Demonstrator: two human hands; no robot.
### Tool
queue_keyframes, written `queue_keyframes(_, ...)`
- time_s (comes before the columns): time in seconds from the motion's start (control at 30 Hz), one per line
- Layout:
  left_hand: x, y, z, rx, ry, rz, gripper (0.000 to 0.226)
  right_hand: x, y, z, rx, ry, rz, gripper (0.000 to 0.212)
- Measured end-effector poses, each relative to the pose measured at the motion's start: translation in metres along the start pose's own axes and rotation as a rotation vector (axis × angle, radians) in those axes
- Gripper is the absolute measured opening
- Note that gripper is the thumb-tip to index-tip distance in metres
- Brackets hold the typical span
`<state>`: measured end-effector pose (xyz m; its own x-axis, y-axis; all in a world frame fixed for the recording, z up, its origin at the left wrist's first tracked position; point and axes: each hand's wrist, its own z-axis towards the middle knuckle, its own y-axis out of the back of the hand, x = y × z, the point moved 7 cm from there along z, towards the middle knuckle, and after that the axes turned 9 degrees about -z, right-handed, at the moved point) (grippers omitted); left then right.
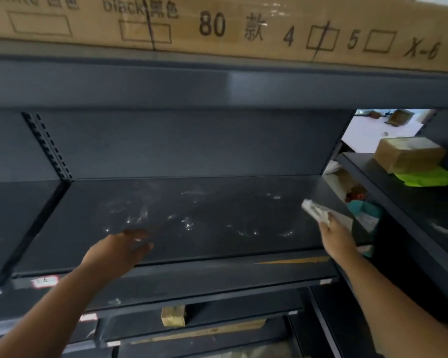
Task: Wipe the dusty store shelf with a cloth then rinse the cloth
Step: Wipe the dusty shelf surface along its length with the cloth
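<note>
2 hands reach over the dark shelf: the left hand hovers with a released grip above its front edge, the right hand clenches the pale cloth at the shelf's right end. Swinging that cloth further right could, I judge, knock the clutter just beside it. Farther off, 1 cardboard box sits closed, contents hidden.

The shelf is dark grey, streaked with pale whitish smears, and the cloth is off-white. Above lies a tan cardboard box printed with black characters and outlined squares. To the right sit a brown carton and a lime-green bag.
</note>
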<state>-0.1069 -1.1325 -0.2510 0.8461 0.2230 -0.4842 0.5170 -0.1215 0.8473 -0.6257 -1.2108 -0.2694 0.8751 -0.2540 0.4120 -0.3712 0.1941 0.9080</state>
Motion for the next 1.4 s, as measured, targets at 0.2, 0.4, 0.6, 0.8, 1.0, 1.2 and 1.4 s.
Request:
queue_keyframes(0.2,0.02,0.003,-0.013,-0.014,0.062,-0.086,0.033,0.114,-0.078,-0.048,-0.061,0.395,-0.266,0.031)
queue_keyframes(0.4,0.044,0.003,-0.026,-0.051,0.076,-0.047,0.018,0.239,-0.133,-0.104,0.128,0.424,0.086,0.032)
queue_keyframes(0.6,0.05,0.005,-0.022,0.061,0.043,0.142,0.028,0.262,-0.108,-0.061,0.317,-0.193,1.251,0.023)
queue_keyframes(0.8,0.044,0.015,-0.006,0.179,0.023,0.211,0.025,0.178,-0.005,0.045,-0.132,-0.076,1.122,0.029)
queue_keyframes(1.0,0.047,0.01,0.004,0.097,-0.002,0.263,0.019,0.089,0.001,0.086,-0.296,0.107,0.067,0.036)
queue_keyframes(1.2,0.054,0.005,0.003,-0.024,-0.048,0.303,0.019,0.142,-0.104,0.065,-0.039,0.161,-0.302,0.034)
queue_keyframes(1.4,0.059,0.0,0.001,-0.049,-0.041,0.236,0.02,0.319,-0.177,-0.035,0.17,0.417,0.015,0.032)
